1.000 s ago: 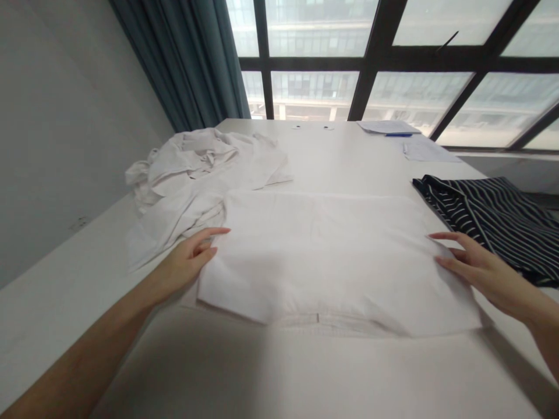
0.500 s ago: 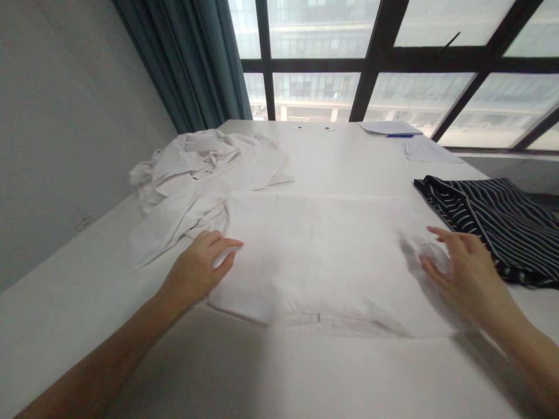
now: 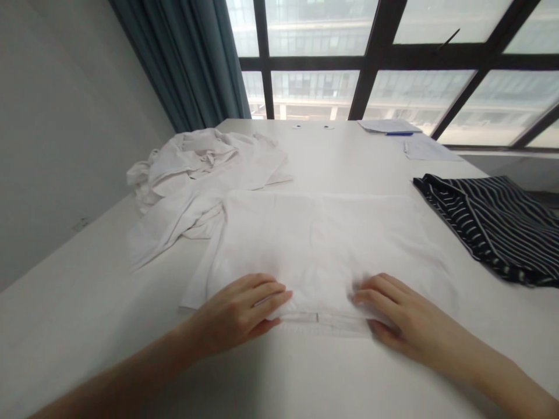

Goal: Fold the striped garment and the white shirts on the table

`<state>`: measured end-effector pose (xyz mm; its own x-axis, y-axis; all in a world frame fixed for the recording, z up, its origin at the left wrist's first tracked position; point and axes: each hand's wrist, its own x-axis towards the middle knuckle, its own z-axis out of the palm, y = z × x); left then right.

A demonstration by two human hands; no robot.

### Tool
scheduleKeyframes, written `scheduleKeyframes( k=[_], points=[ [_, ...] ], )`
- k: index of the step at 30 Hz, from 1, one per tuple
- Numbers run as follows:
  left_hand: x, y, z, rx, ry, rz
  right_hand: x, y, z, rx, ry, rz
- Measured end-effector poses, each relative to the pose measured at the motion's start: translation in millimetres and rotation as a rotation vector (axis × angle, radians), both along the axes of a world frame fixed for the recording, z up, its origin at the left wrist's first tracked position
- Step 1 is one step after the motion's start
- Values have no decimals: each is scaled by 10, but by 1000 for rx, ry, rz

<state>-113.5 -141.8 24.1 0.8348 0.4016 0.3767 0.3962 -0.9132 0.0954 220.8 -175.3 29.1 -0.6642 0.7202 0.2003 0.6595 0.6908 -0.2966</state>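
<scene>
A white garment [image 3: 318,244], perhaps a shirt, lies folded in a broad rectangle in front of me. Its near edge shows a hem with a small dark tag. My left hand [image 3: 244,308] is at the left part of this near edge, fingers over the cloth and thumb lower, apart from the fingers. Across from it, my right hand [image 3: 393,308] rests at the right part of the edge, slightly blurred, its fingers bent and thumb separate. Neither hand visibly pinches the fabric. One flap of cloth sticks out past the left side, near my left wrist.
A crumpled pile of white clothing [image 3: 205,160] lies at the back left of the white table [image 3: 332,157]. On the right is a folded black-and-white striped garment [image 3: 502,227]. Papers [image 3: 432,150] and a blue pen [image 3: 399,134] lie at the far right, before the window.
Both hands have moved inward and toward me, from the garment's left and right sides to its near edge. The right side of the cloth now lies flatter, and a flap shows at left.
</scene>
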Motion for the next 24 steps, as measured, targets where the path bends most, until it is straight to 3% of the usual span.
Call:
scheduleKeyframes(
  k=[16, 24],
  points=[
    [-23, 39, -10, -34, -69, -4, 8, -22, 96, 51, 91, 1],
    [-47, 28, -35, -61, -54, 2, -22, 9, 136, -224, 13, 44]
  ],
)
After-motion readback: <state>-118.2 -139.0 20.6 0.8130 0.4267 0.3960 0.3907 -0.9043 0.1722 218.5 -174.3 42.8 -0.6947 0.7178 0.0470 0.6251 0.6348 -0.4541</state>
